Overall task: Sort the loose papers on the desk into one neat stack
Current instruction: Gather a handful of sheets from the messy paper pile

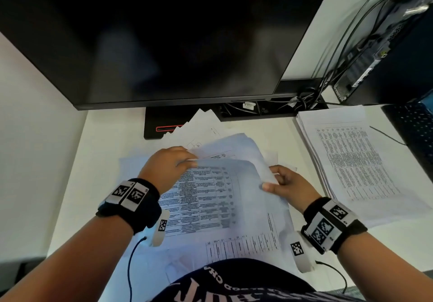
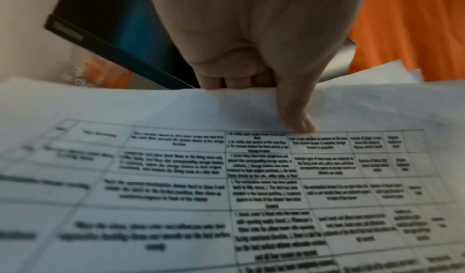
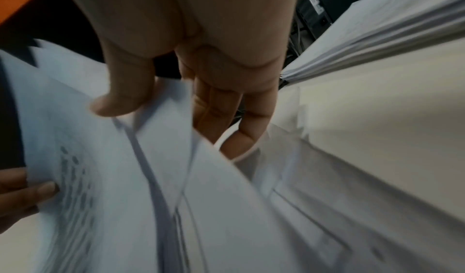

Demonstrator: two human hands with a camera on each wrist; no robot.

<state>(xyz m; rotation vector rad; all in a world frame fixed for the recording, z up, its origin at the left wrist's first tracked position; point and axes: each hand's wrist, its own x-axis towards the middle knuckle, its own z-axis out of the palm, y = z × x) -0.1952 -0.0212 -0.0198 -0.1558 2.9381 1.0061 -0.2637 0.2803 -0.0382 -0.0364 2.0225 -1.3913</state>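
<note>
Loose printed sheets (image 1: 234,147) lie fanned over the middle of the white desk (image 1: 110,142). I hold a bundle of papers (image 1: 210,198) with printed tables above them. My left hand (image 1: 168,165) pinches its far left edge, thumb on top (image 2: 294,116) and fingers curled beneath. My right hand (image 1: 288,184) pinches the right edge (image 3: 161,118), thumb on top and fingers under the sheets. A neat stack of papers (image 1: 353,158) sits at the desk's right side, its edge (image 3: 365,44) showing in the right wrist view.
A large dark monitor (image 1: 164,39) hangs over the back of the desk, with its base (image 1: 159,125) under some sheets. Cables (image 1: 307,97) and a computer case (image 1: 384,50) stand at the back right. A dark keyboard (image 1: 414,125) lies at the far right.
</note>
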